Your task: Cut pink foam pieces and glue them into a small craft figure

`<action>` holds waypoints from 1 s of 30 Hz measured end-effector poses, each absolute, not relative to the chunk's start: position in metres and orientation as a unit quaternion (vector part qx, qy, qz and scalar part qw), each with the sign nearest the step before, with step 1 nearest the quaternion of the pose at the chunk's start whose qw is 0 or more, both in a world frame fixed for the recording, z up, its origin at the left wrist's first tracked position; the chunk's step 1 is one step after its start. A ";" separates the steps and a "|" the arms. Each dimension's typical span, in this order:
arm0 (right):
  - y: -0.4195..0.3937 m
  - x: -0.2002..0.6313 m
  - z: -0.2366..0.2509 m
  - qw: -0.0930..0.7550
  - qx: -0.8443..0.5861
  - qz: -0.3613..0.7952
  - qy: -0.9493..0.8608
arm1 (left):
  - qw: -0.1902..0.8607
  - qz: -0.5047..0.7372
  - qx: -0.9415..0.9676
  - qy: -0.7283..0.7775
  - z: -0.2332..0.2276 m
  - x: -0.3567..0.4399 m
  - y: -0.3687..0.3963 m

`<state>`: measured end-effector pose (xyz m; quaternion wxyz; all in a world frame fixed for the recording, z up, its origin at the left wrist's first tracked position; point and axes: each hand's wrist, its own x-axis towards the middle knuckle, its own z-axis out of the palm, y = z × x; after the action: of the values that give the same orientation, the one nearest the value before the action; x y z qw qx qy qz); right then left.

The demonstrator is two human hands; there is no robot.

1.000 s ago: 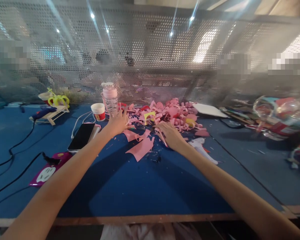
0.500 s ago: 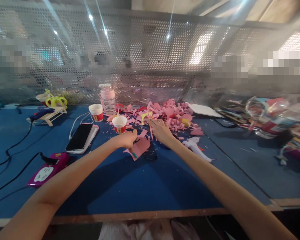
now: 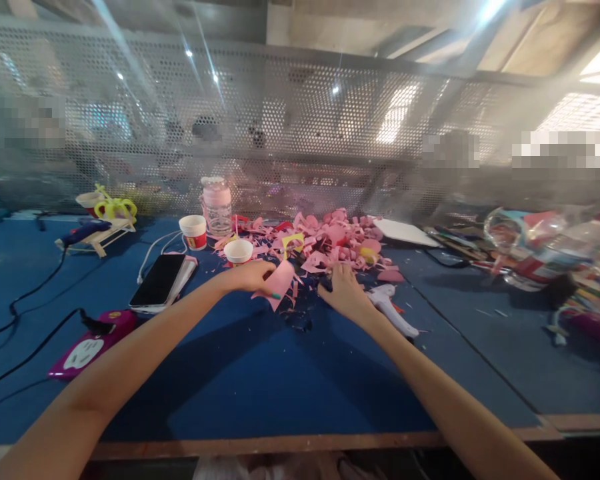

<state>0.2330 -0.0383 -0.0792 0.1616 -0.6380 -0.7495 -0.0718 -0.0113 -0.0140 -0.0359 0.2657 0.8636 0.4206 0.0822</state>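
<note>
Possible to pass over the near worktop (image 3: pixel 260 393); blocked farther by pink scraps (image 3: pixel 336 233), at right by white glue gun (image 3: pixel 394 312).

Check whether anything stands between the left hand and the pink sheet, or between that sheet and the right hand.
Nothing visible separates the left hand from the pink sheet, which it holds. Between sheet and right hand, small pink scraps lie on the blue tabletop, apparently too low to obstruct.

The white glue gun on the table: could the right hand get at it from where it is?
Probably yes: the white glue gun lies close beside the right hand, and nothing appears to lie on top of it.
</note>
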 end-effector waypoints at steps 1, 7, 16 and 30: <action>-0.040 0.234 -0.079 0.130 -0.650 -0.065 -0.746 | 0.287 0.140 0.855 0.409 -0.035 -0.012 -0.012; -0.034 0.233 -0.072 0.078 -0.662 -0.007 -0.745 | 0.358 0.373 0.775 0.363 -0.025 -0.013 -0.008; -0.020 0.234 -0.076 0.167 -0.666 0.155 -0.710 | 0.363 0.410 0.756 0.360 -0.016 -0.013 -0.018; -0.035 0.243 -0.078 0.453 -0.527 0.070 -0.715 | 0.426 0.521 0.693 0.258 -0.006 -0.017 -0.020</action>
<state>0.2431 -0.0355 -0.0777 0.4535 -0.5269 -0.7154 0.0702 -0.0165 -0.0199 -0.0061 0.4259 0.6930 0.2583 0.5212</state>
